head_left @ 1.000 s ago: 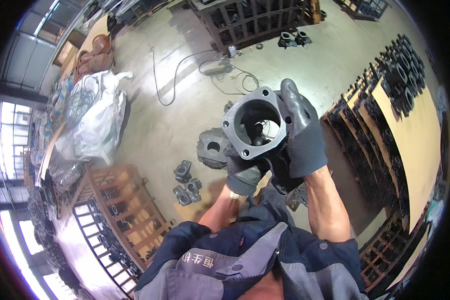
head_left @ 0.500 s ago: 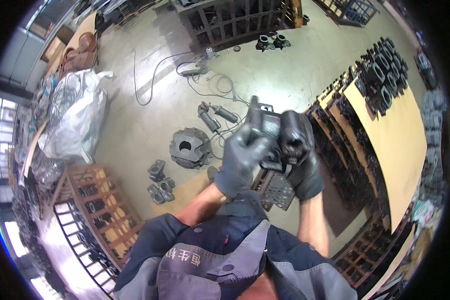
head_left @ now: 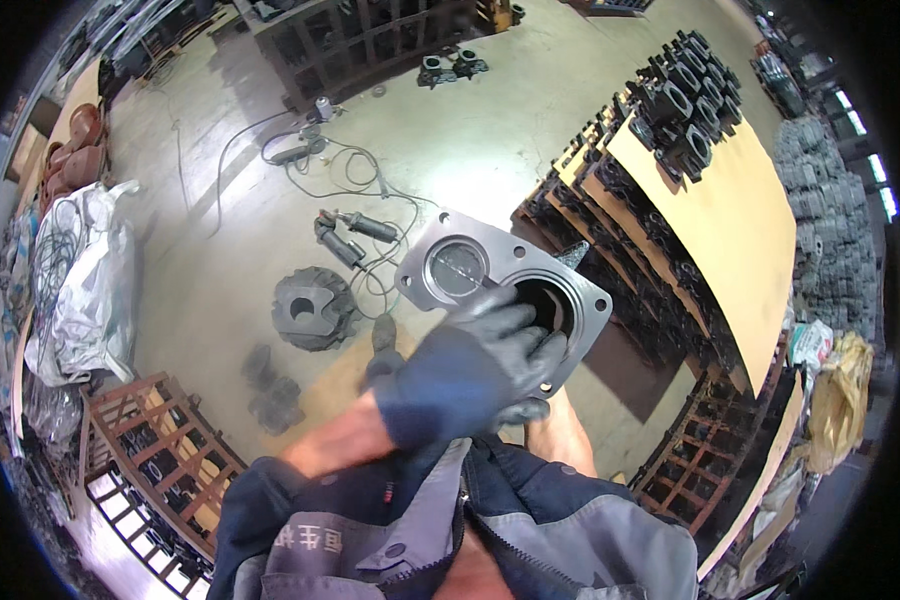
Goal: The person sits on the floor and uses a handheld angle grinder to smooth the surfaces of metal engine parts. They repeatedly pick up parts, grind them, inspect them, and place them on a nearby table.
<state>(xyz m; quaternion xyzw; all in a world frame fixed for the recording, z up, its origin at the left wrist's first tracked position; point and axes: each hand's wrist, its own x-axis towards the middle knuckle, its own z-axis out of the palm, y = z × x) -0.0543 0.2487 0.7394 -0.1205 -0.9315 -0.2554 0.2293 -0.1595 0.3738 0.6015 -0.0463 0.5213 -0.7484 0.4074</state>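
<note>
A heavy metal casting (head_left: 500,252) is held up in front of my chest, its flat machined flange turned toward me. Two round ports show in the flange, one shallow and closed at the bottom, the other deep and dark. My left hand (head_left: 490,350), in a dark glove, lies across the flange with curled fingers at the edge of the deep port. Below the casting, my gloved right hand (head_left: 523,411) grips its underside; most of that hand is hidden behind the part and my left hand.
On the floor lie two power grinders (head_left: 370,228) with cables and a round, toothed-edged dark casting (head_left: 313,308). To the right, a stack of boards (head_left: 730,230) carries rows of black castings (head_left: 685,95). Brown metal crates (head_left: 170,440) stand near left; white sacking (head_left: 95,280) lies beyond them.
The casting has been turned so its ported flange faces me. My left hand has moved from its side onto the flange, and the right hand is now mostly hidden below. The view has shifted.
</note>
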